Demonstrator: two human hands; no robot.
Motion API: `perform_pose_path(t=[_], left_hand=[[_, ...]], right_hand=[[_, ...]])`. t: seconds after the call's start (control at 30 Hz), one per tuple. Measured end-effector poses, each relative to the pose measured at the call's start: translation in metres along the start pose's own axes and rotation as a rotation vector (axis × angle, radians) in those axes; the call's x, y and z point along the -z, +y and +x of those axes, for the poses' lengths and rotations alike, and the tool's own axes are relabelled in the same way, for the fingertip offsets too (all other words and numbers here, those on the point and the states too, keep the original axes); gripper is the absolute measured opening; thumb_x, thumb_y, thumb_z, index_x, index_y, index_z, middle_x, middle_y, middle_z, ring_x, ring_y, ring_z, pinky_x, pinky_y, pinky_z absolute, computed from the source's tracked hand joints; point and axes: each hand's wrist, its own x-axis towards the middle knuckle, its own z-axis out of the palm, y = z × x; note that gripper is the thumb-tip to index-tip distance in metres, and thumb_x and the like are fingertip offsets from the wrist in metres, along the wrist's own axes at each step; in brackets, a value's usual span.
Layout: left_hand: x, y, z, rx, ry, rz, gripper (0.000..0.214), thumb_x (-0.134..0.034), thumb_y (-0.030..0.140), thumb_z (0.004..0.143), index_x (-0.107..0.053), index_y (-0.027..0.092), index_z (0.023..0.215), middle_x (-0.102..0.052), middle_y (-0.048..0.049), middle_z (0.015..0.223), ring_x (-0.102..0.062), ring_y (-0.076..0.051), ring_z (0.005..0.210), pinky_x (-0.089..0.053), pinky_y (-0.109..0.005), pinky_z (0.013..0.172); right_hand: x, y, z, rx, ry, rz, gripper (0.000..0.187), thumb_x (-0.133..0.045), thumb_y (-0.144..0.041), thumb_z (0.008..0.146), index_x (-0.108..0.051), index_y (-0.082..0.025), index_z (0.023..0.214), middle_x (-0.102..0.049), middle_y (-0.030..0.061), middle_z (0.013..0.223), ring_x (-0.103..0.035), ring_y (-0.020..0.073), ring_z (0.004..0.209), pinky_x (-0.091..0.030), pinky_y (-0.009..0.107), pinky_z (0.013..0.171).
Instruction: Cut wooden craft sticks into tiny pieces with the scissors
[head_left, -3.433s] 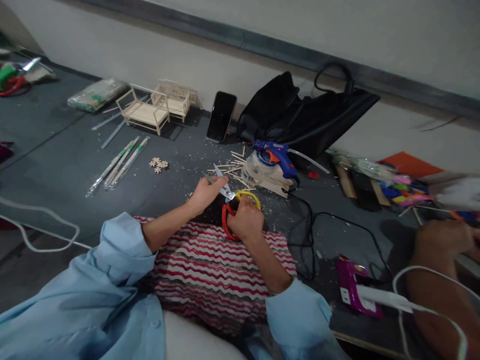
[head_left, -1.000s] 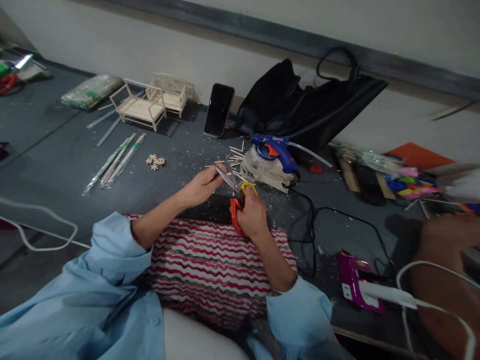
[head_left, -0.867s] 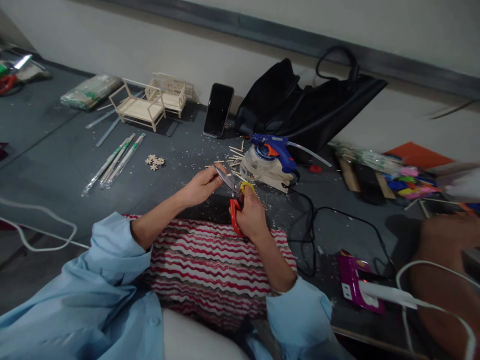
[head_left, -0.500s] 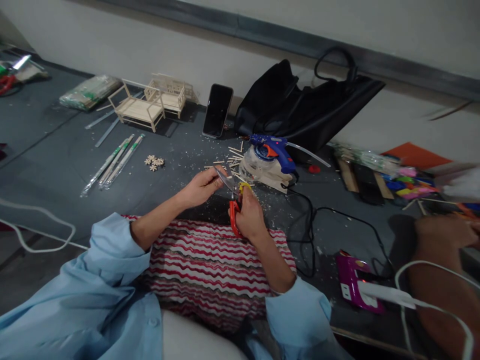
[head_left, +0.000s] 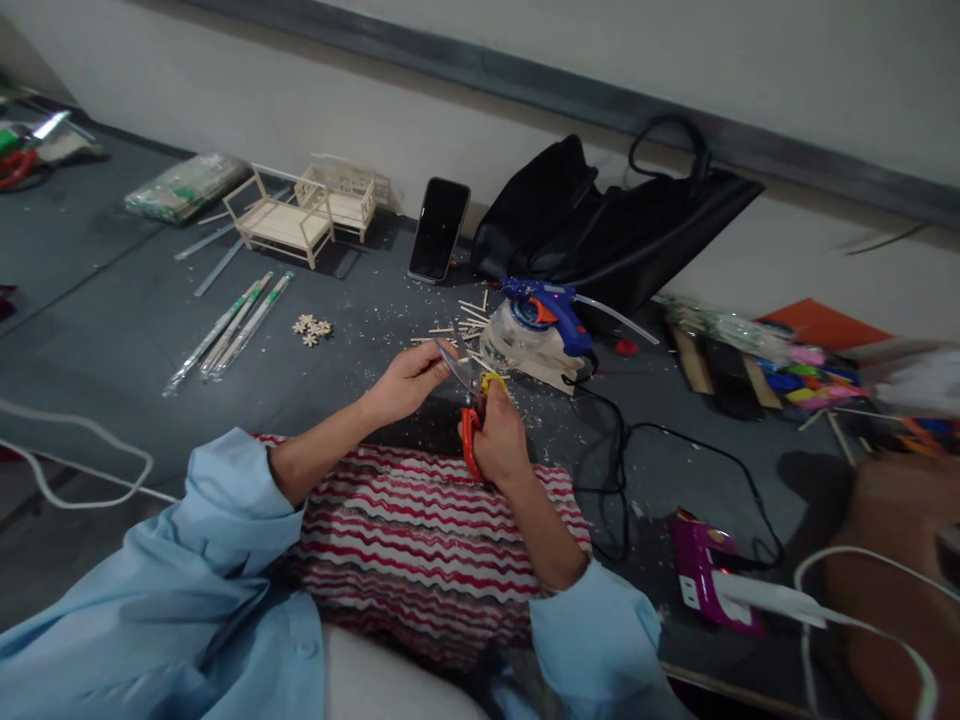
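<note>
Right hand (head_left: 504, 435) was clenched around the red and yellow handles of the scissors (head_left: 462, 375), which were held up over the near side of the worktop (head_left: 300, 385). Left hand (head_left: 409, 385) was at the blade tips, thumb and fingers drawn together; whether it gripped anything could not be determined. Thin sticks (head_left: 474, 322) lay beyond the blades, beside a clear jar (head_left: 501, 338) topped by a blue glue gun (head_left: 574, 334). Two miniature wooden seats (head_left: 279, 223) stood farther left, near a phone (head_left: 439, 230).

Scissors (head_left: 458, 370), red and yellow handles
</note>
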Motion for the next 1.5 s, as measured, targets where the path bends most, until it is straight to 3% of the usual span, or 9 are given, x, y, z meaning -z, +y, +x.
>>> perform_pose_path(t=[0.27, 0.5, 0.63, 0.97, 1.1, 1.2, 1.33, 1.5], left_hand=[[0.001, 0.001, -0.002, 0.184, -0.064, -0.195, 0.043, -0.063, 0.058, 0.078, -0.059, 0.016, 0.078, -0.04, 0.0051, 0.058, -0.032, -0.007, 0.05, -0.027, -0.021, 0.048], [0.01, -0.006, 0.001, 0.169, -0.041, -0.13, 0.041, -0.062, 0.057, 0.079, -0.062, 0.017, 0.084, -0.045, 0.0036, 0.063, -0.035, -0.007, 0.054, -0.029, -0.02, 0.05], [0.011, 0.0, 0.004, 0.198, -0.11, -0.189, 0.042, -0.064, 0.057, 0.077, -0.058, 0.015, 0.075, -0.044, 0.004, 0.06, -0.037, -0.007, 0.052, -0.03, -0.02, 0.049], [0.018, 0.002, 0.006, 0.489, -0.244, -0.445, 0.028, -0.071, 0.037, 0.067, -0.055, 0.015, 0.07, -0.031, 0.0097, 0.046, -0.022, -0.003, 0.038, -0.017, -0.016, 0.038], [0.017, 0.004, 0.006, 0.51, -0.238, -0.465, 0.026, -0.072, 0.033, 0.063, -0.054, 0.015, 0.068, -0.032, 0.01, 0.046, -0.022, -0.002, 0.038, -0.015, -0.016, 0.038], [0.016, 0.006, 0.005, 0.515, -0.238, -0.462, 0.029, -0.073, 0.035, 0.063, -0.054, 0.015, 0.069, -0.032, 0.0095, 0.048, -0.023, -0.002, 0.039, -0.015, -0.017, 0.039], [0.015, 0.006, 0.005, 0.492, -0.232, -0.448, 0.032, -0.071, 0.041, 0.067, -0.053, 0.015, 0.07, -0.031, 0.0092, 0.05, -0.022, -0.003, 0.041, -0.015, -0.018, 0.04], [0.01, 0.003, 0.005, 0.417, -0.169, -0.395, 0.025, -0.067, 0.035, 0.069, -0.052, 0.017, 0.077, -0.036, 0.0076, 0.054, -0.028, -0.006, 0.046, -0.023, -0.02, 0.044]], right_hand=[[0.002, -0.003, -0.001, 0.013, -0.037, -0.018, 0.028, -0.047, -0.018, 0.067, -0.044, -0.021, 0.095, -0.058, 0.0064, 0.084, -0.053, 0.0208, 0.072, -0.043, 0.032, 0.066], [0.001, -0.009, -0.002, -0.099, -0.041, -0.129, 0.02, -0.047, -0.023, 0.072, -0.048, -0.02, 0.092, -0.058, 0.0055, 0.076, -0.052, 0.0202, 0.066, -0.039, 0.031, 0.062], [0.003, -0.007, -0.002, -0.056, -0.032, -0.138, 0.022, -0.047, -0.023, 0.073, -0.047, -0.02, 0.094, -0.058, 0.0057, 0.079, -0.052, 0.0202, 0.068, -0.04, 0.031, 0.062], [0.0, -0.009, -0.004, -0.05, 0.0, -0.127, 0.017, -0.049, -0.03, 0.076, -0.048, -0.019, 0.09, -0.059, 0.0078, 0.081, -0.055, 0.0229, 0.077, -0.044, 0.033, 0.071], [-0.004, -0.01, -0.005, -0.041, 0.06, -0.142, 0.02, -0.049, -0.032, 0.08, -0.05, -0.018, 0.094, -0.061, 0.0096, 0.084, -0.056, 0.0247, 0.082, -0.044, 0.035, 0.074], [-0.004, -0.011, -0.005, -0.043, 0.016, -0.122, 0.02, -0.05, -0.028, 0.076, -0.051, -0.018, 0.093, -0.061, 0.0087, 0.081, -0.057, 0.0232, 0.074, -0.044, 0.033, 0.068], [-0.003, -0.016, -0.005, -0.119, -0.039, -0.172, 0.02, -0.051, -0.028, 0.075, -0.051, -0.017, 0.092, -0.063, 0.0089, 0.078, -0.059, 0.0232, 0.069, -0.043, 0.032, 0.064], [-0.002, -0.017, -0.003, -0.206, -0.024, -0.291, 0.026, -0.053, -0.032, 0.077, -0.052, -0.015, 0.097, -0.065, 0.012, 0.081, -0.061, 0.025, 0.072, -0.042, 0.032, 0.064]])
